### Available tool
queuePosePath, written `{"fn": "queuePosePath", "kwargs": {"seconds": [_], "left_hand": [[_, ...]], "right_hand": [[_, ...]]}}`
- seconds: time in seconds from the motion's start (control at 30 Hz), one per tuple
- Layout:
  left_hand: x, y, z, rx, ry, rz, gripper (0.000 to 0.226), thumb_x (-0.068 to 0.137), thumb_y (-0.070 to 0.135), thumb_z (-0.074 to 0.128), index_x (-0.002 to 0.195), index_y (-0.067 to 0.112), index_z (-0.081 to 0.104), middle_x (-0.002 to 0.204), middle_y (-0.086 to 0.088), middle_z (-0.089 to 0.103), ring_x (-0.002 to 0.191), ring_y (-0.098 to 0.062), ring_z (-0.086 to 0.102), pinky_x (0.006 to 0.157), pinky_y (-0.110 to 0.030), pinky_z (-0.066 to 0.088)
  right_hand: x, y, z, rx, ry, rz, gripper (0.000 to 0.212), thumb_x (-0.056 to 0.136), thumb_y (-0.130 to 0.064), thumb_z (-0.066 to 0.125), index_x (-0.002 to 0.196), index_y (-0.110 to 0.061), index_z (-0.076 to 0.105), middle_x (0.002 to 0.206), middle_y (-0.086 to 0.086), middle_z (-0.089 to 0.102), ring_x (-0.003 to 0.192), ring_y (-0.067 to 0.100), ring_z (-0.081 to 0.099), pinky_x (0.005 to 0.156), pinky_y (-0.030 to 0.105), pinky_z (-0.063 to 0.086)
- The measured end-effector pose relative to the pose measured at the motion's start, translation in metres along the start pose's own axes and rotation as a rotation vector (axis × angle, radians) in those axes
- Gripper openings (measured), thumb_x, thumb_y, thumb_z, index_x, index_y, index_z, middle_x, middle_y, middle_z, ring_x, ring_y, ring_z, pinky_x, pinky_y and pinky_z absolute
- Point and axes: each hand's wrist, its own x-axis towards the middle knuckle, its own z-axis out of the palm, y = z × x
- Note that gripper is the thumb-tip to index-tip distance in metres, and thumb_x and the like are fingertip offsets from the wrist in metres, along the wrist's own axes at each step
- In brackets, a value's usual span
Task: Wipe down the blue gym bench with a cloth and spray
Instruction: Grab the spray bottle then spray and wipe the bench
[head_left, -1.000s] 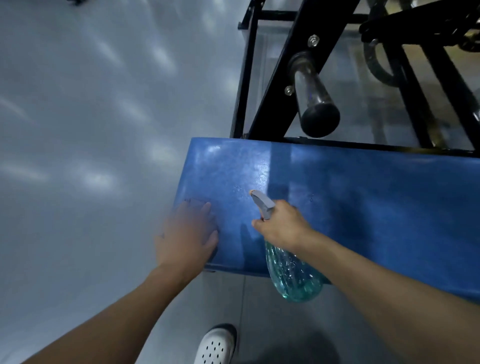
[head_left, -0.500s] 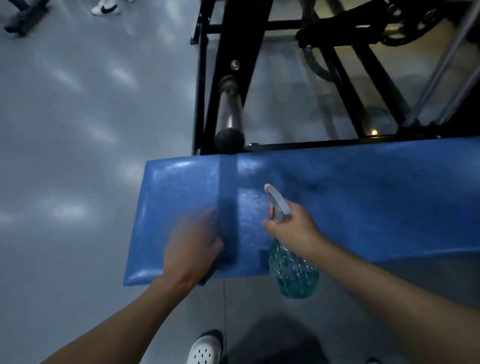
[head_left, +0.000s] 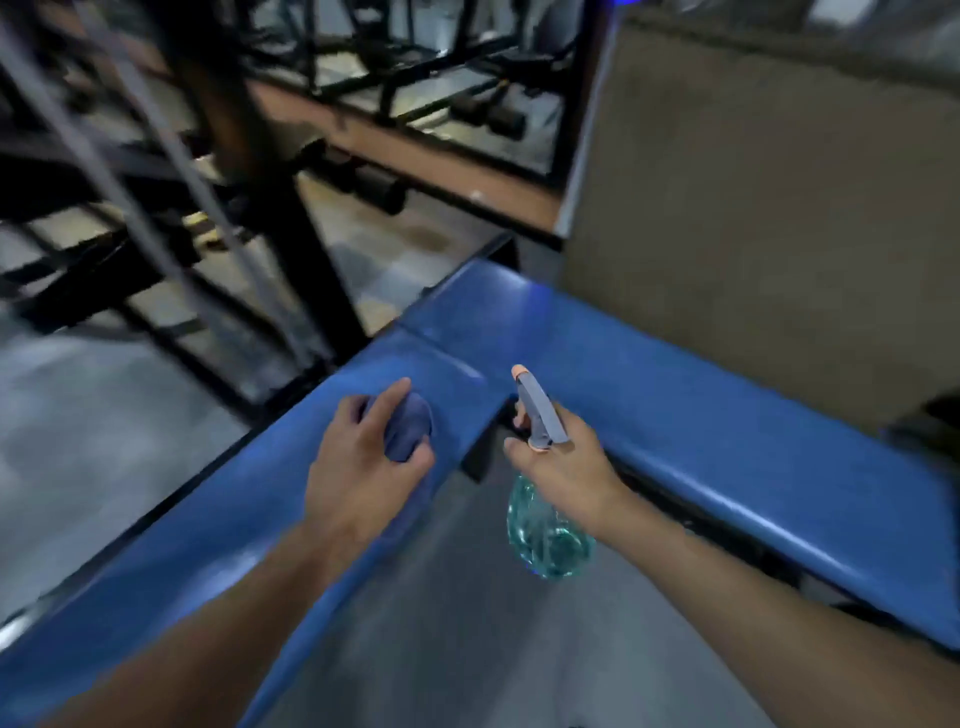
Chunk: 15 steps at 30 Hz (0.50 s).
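Wiping step in hand, as I read it: left hand (head_left: 363, 467) lies on the bench (head_left: 727, 431), on the left pad just short of the seam (head_left: 441, 358) where the two blue pads meet. Its fingers (head_left: 387, 400) curl over a bunched blue cloth (head_left: 408, 431) and press it onto the vinyl. Out over the gap in front of the bench, right hand (head_left: 566, 467) has its fingers (head_left: 519, 447) wrapped round the neck of the bottle (head_left: 545, 535), one on the trigger as far as I can tell. The nozzle (head_left: 521, 372) points up and away, toward the pad corner.

Judgement on doing it well:
- mist the pad ahead of the cloth, not the hand
- flatten the cloth so more of it bears
- run overlapping strokes along the pad and over its rolled front edge
- give the seam its own pass, since fluid would likely pool there

Container: the bottle is clear teal plastic and hangs below the right hand. Some liquid seems to sit in the lower bulge; I cannot read the level through the blur.
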Motion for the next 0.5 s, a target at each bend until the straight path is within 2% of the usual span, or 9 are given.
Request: {"fn": "queuePosePath", "kwargs": {"seconds": [0.1, 0.17, 0.27, 0.33, 0.43, 0.5], "left_hand": [[0.057, 0.125, 0.057, -0.001, -0.033, 0.206, 0.063, 0.078, 0.037, 0.068, 0.137, 0.043, 0.045, 0.118, 0.003, 0.050, 0.105, -0.021, 0.058, 0.089, -0.044, 0.051], [0.089, 0.206, 0.095, -0.030, -0.047, 0.328, 0.065, 0.080, 0.031, 0.072, 0.140, 0.034, 0.048, 0.117, -0.004, 0.052, 0.102, -0.026, 0.058, 0.086, -0.045, 0.051], [0.125, 0.326, 0.150, -0.110, -0.106, 0.375, 0.065, 0.079, 0.037, 0.070, 0.140, 0.043, 0.045, 0.120, 0.001, 0.048, 0.101, -0.021, 0.058, 0.086, -0.033, 0.047], [0.142, 0.400, 0.182, -0.162, -0.158, 0.419, 0.066, 0.078, 0.041, 0.069, 0.139, 0.046, 0.044, 0.120, 0.003, 0.046, 0.104, -0.019, 0.058, 0.087, -0.026, 0.042], [0.159, 0.501, 0.221, -0.229, -0.215, 0.485, 0.066, 0.076, 0.044, 0.067, 0.138, 0.045, 0.045, 0.121, 0.002, 0.048, 0.109, -0.022, 0.059, 0.095, -0.032, 0.046], [0.172, 0.558, 0.247, -0.246, -0.254, 0.531, 0.066, 0.077, 0.042, 0.068, 0.139, 0.044, 0.045, 0.120, 0.000, 0.048, 0.109, -0.023, 0.059, 0.093, -0.028, 0.044]], "right_hand": [[0.026, -0.004, -0.136, 0.043, 0.165, 0.000, 0.014, 0.085, -0.007, 0.062, 0.093, -0.007, 0.050, 0.060, -0.007, 0.035, 0.047, 0.008, 0.032, 0.048, 0.018, 0.033], [0.039, -0.010, -0.223, 0.049, 0.278, 0.003, 0.013, 0.086, -0.007, 0.062, 0.092, -0.009, 0.051, 0.060, -0.006, 0.036, 0.047, 0.008, 0.033, 0.048, 0.020, 0.034], [0.053, -0.019, -0.346, 0.029, 0.480, -0.035, 0.013, 0.084, -0.011, 0.065, 0.090, -0.010, 0.054, 0.065, -0.002, 0.044, 0.054, 0.012, 0.037, 0.055, 0.025, 0.037], [0.059, -0.027, -0.420, 0.020, 0.589, -0.054, 0.017, 0.084, -0.015, 0.065, 0.094, -0.007, 0.054, 0.068, -0.001, 0.046, 0.054, 0.012, 0.039, 0.053, 0.025, 0.039], [0.069, -0.040, -0.512, 0.029, 0.771, -0.105, 0.013, 0.084, -0.011, 0.066, 0.089, -0.006, 0.056, 0.069, 0.001, 0.049, 0.055, 0.009, 0.043, 0.049, 0.019, 0.038], [0.079, -0.048, -0.564, 0.032, 0.878, -0.137, 0.012, 0.084, -0.008, 0.066, 0.079, -0.009, 0.056, 0.066, 0.002, 0.050, 0.051, 0.007, 0.041, 0.050, 0.021, 0.038]]}}
